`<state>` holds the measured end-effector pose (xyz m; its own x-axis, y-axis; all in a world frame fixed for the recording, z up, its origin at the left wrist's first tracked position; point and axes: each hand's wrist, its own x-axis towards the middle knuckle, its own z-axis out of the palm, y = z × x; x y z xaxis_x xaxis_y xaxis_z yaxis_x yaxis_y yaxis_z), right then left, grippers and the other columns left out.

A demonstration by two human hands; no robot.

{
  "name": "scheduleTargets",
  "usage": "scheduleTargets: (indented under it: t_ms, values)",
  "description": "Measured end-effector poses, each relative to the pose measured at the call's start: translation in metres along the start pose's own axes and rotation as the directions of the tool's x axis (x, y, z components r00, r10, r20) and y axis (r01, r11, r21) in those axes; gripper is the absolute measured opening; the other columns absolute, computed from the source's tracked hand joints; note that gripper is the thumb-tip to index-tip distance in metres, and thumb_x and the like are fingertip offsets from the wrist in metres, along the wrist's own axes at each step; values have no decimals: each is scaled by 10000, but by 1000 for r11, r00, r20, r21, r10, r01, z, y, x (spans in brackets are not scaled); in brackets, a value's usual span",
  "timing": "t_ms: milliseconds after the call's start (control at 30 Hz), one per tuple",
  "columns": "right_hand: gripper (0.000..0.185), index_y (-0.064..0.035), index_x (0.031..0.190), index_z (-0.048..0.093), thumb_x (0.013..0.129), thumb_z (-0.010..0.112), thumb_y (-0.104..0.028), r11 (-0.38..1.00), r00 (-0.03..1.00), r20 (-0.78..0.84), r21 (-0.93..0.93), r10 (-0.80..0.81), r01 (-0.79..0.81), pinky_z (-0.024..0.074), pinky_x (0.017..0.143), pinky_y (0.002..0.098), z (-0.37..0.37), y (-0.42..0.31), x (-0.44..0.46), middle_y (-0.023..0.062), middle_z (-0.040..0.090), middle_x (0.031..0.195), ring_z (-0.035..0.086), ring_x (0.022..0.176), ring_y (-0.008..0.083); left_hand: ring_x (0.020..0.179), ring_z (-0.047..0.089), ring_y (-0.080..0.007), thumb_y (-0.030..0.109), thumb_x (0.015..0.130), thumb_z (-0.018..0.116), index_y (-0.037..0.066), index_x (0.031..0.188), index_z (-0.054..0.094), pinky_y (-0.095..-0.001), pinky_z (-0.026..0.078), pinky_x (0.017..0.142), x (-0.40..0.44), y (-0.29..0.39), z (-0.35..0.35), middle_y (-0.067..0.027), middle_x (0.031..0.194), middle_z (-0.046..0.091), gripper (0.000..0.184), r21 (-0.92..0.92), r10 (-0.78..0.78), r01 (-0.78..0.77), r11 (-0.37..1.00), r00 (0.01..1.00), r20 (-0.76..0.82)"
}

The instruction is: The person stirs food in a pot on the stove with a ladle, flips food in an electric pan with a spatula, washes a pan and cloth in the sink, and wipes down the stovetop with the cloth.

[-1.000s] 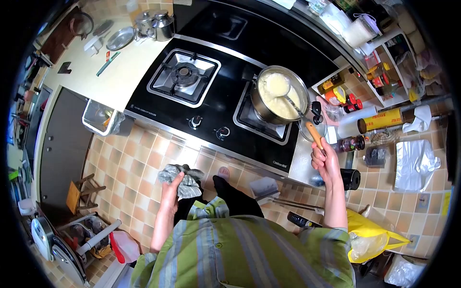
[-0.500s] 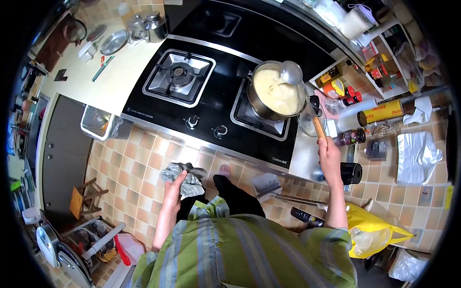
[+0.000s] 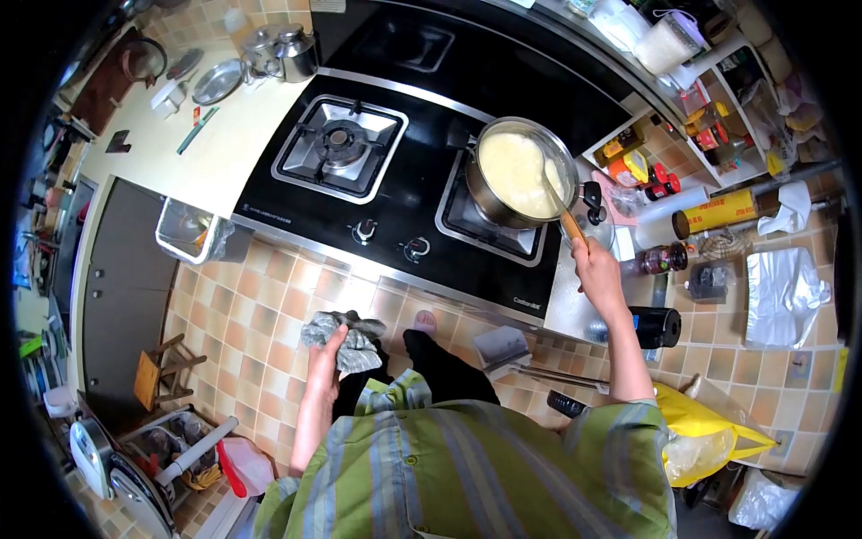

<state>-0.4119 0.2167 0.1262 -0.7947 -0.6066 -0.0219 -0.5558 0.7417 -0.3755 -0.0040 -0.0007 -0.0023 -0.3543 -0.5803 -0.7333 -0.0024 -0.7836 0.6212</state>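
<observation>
Black stove (image 3: 431, 148); pot (image 3: 492, 207) beyond right hand (image 3: 596, 269), which grips ladle (image 3: 571, 226); left hand (image 3: 325, 364) clutches cloth (image 3: 357, 352)

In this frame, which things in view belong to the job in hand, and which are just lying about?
Likely in the job:
wooden-handled ladle, in the right grip
pot of pale mixture, on the stove
crumpled cloth, in the left grip

Apparently just lying about:
metal plate on the counter
wooden stool
yellow bag
</observation>
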Motion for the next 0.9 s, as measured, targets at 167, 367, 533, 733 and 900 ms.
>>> scheduleTargets:
  t_ms: [167,367,533,733,900]
  values:
    - [451,-19,903,570,1065,440,-419,770,925,346,543,156,-333,468,437,330,3,-4,7,0,450,529,449,416,131,1055,673,-231,227,883,785,-44,1301,535,-365,562,887,1,-6,-2,-149,1193,661,557,-7,7,-7,1000,1000,-16]
    - [422,-54,918,566,1058,453,-436,387,855,510,772,96,-504,386,430,276,-10,-4,-11,-68,325,510,316,403,75,1017,686,-226,210,891,772,-37,1269,565,-361,566,860,2,-8,0,-140,1160,675,496,-2,18,-18,1000,999,-29]
    - [427,-63,922,572,1064,447,-446,197,848,525,827,64,-527,370,429,271,-21,11,-40,-92,299,506,298,404,59,1009,686,-218,208,892,770,-40,1242,594,-362,565,860,-1,-2,10,-132,1144,684,463,2,-5,5,1000,999,32]
    - [432,-52,938,579,1070,439,-438,204,899,426,876,98,-437,370,425,273,-26,14,-61,-84,294,513,290,405,62,1031,680,-216,218,888,777,-40,1263,587,-366,554,884,7,-7,16,-131,1162,681,492,38,-17,16,999,999,34]
    - [420,-35,966,580,1082,423,-407,348,944,306,878,120,-329,428,452,269,-40,20,-66,-59,327,518,330,419,68,1059,669,-215,229,887,780,-35,1282,572,-371,542,913,9,-9,21,-131,1186,673,518,52,-21,18,998,998,52]
